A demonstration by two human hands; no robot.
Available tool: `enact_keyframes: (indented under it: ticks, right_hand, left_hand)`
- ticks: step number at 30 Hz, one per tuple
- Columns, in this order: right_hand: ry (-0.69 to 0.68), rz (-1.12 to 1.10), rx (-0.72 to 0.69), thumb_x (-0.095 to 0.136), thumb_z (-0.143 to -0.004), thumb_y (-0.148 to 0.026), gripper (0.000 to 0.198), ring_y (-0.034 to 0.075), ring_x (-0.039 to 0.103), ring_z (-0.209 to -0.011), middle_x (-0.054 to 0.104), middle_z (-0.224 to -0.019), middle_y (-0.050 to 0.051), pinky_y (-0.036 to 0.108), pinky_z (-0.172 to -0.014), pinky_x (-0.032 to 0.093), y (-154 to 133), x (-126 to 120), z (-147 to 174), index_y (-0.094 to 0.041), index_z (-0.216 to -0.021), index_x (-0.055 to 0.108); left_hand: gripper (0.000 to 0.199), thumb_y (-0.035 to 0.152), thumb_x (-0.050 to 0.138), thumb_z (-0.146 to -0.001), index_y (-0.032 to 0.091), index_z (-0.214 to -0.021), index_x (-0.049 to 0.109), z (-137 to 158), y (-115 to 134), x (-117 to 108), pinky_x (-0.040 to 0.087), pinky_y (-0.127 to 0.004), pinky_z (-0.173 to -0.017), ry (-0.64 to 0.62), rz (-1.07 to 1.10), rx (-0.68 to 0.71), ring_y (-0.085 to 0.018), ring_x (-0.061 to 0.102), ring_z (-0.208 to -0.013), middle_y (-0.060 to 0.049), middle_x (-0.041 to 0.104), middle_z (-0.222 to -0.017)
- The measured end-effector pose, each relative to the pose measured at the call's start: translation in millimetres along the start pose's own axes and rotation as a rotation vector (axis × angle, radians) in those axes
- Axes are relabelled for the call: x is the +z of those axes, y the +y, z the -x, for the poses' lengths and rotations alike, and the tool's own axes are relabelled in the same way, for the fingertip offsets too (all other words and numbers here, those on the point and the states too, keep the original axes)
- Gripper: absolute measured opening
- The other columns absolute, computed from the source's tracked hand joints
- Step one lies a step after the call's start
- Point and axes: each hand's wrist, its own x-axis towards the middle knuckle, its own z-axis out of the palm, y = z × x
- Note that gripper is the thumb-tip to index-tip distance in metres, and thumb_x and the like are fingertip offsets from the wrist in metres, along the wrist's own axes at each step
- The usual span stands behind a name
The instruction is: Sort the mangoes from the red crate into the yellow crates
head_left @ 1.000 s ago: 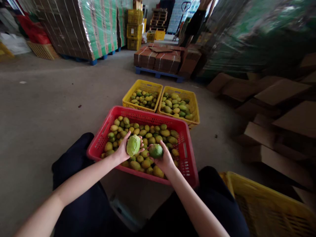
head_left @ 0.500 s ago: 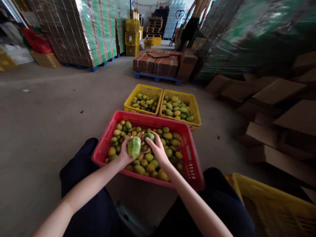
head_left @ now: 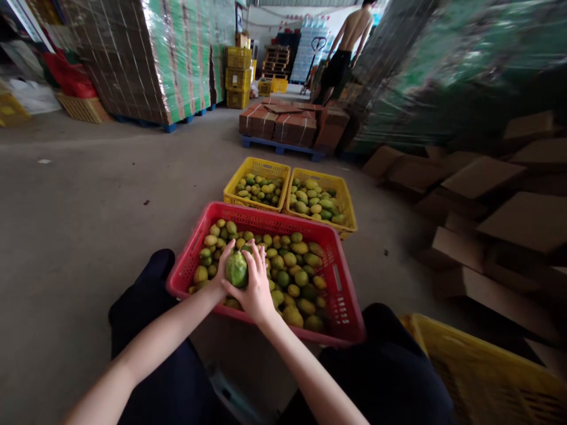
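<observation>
Over the red crate (head_left: 349, 307) of green and yellow lemons, my two hands are together. My left hand (head_left: 220, 280) is closed around a large, bumpy green lemon (head_left: 237, 270) from its left side. My right hand (head_left: 257, 289) curls against the same lemon from the right, its thumb below and its fingers beyond. Something darker green shows behind the lemon near the right fingers; whether it is a second lemon in the hand I cannot tell. Below and around the hands lie many loose lemons (head_left: 290, 260).
Two yellow crates (head_left: 257, 203) of lemons stand just beyond the red one. Another yellow crate (head_left: 487, 366) is at lower right, near cardboard boxes (head_left: 482, 177). Farther off are a blue pallet (head_left: 279, 149) with flat cartons, wrapped stacks (head_left: 186, 59), and a person (head_left: 349, 41) facing away.
My right hand, which held a smaller dark green lemon apart, has moved left onto the large green lemon in my left hand. The view has tilted up slightly.
</observation>
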Motion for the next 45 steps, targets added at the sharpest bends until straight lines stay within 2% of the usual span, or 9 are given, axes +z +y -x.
enact_keyframes:
  ticks: [2, 5, 9, 13, 18, 23, 27, 36, 45]
  right_hand:
    - [-0.03, -0.029, -0.128, 0.067, -0.077, -0.033, 0.066, 0.035, 0.013, -0.143, 0.04, -0.144, 0.016, 0.059, -0.11, 0.024, 5, -2, 8, -0.02, -0.134, 0.038]
    - [-0.035, -0.113, -0.248, 0.068, -0.076, -0.03, 0.066, 0.031, 0.035, -0.135, 0.054, -0.131, 0.013, 0.05, -0.106, 0.037, 18, -14, 17, -0.024, -0.134, 0.037]
    - [0.101, -0.159, -0.016, 0.071, -0.072, -0.034, 0.063, 0.026, 0.061, -0.108, 0.06, -0.119, 0.01, 0.041, -0.09, 0.051, 42, -53, 16, -0.026, -0.127, 0.04]
    - [0.137, -0.271, 0.183, 0.074, -0.067, -0.036, 0.06, 0.024, 0.06, -0.1, 0.06, -0.11, 0.007, 0.041, -0.089, 0.05, 67, -83, 13, -0.025, -0.118, 0.043]
    - [0.172, -0.497, 0.367, 0.074, -0.065, -0.036, 0.058, 0.022, 0.062, -0.092, 0.06, -0.102, 0.004, 0.037, -0.081, 0.052, 77, -77, 19, -0.025, -0.114, 0.044]
    - [0.043, -0.321, 0.225, 0.072, -0.066, -0.028, 0.049, 0.026, 0.063, -0.096, 0.065, -0.105, 0.006, 0.04, -0.085, 0.051, 67, -78, 18, -0.023, -0.111, 0.052]
    - [0.112, -0.192, 0.163, 0.069, -0.069, -0.029, 0.044, 0.025, 0.063, -0.093, 0.064, -0.103, 0.006, 0.039, -0.084, 0.051, 67, -82, 18, -0.023, -0.108, 0.05]
    - [0.248, -0.244, 0.228, 0.071, -0.069, -0.031, 0.045, 0.022, 0.062, -0.092, 0.063, -0.104, 0.006, 0.038, -0.082, 0.05, 73, -80, 19, -0.024, -0.106, 0.046]
    - [0.193, -0.174, 0.146, 0.068, -0.072, -0.027, 0.047, 0.025, 0.061, -0.102, 0.062, -0.112, 0.008, 0.043, -0.09, 0.049, 69, -77, 25, -0.024, -0.114, 0.048]
  left_hand:
    - [0.043, 0.046, 0.05, -0.082, 0.018, -0.114, 0.061, -5, 2, 5, 0.047, -0.038, -0.095, -0.018, 0.052, -0.032, -0.025, 0.061, -0.107, -0.006, 0.068, -0.106]
    - [0.041, 0.043, 0.05, -0.083, 0.012, -0.104, 0.064, -11, 10, 17, 0.049, -0.04, -0.092, -0.014, 0.112, -0.132, -0.026, 0.064, -0.099, -0.01, 0.07, -0.095]
    - [0.027, 0.03, 0.053, -0.082, 0.011, -0.098, 0.064, -12, 22, 27, 0.05, -0.044, -0.091, 0.019, 0.125, -0.161, -0.024, 0.066, -0.092, -0.008, 0.07, -0.084]
    - [0.023, 0.011, 0.052, -0.076, 0.01, -0.096, 0.063, -13, 21, 29, 0.049, -0.044, -0.091, -0.028, -0.028, -0.184, -0.023, 0.066, -0.094, -0.009, 0.069, -0.088]
    - [0.025, 0.022, 0.069, -0.074, 0.008, -0.094, 0.063, -10, 10, 35, 0.05, -0.041, -0.087, -0.16, -0.384, -0.223, -0.023, 0.065, -0.089, -0.013, 0.067, -0.094]
    - [0.047, 0.02, 0.082, -0.06, 0.017, -0.102, 0.062, -2, 3, 42, 0.045, -0.033, -0.091, -0.155, -0.626, 0.001, -0.018, 0.06, -0.092, -0.005, 0.062, -0.101]
    - [0.057, 0.014, 0.084, -0.053, 0.021, -0.104, 0.057, 4, 4, 44, 0.042, -0.029, -0.093, -0.201, -0.742, 0.22, -0.019, 0.055, -0.1, -0.005, 0.056, -0.109]
    - [0.053, 0.015, 0.081, -0.06, 0.022, -0.105, 0.055, 16, -2, 42, 0.035, -0.033, -0.102, -0.419, -0.96, 0.357, -0.025, 0.05, -0.118, -0.01, 0.055, -0.123]
    - [0.055, 0.015, 0.084, -0.054, 0.023, -0.104, 0.062, 17, 0, 44, 0.03, -0.037, -0.106, -0.398, -0.964, 0.346, -0.026, 0.05, -0.118, -0.009, 0.059, -0.12]
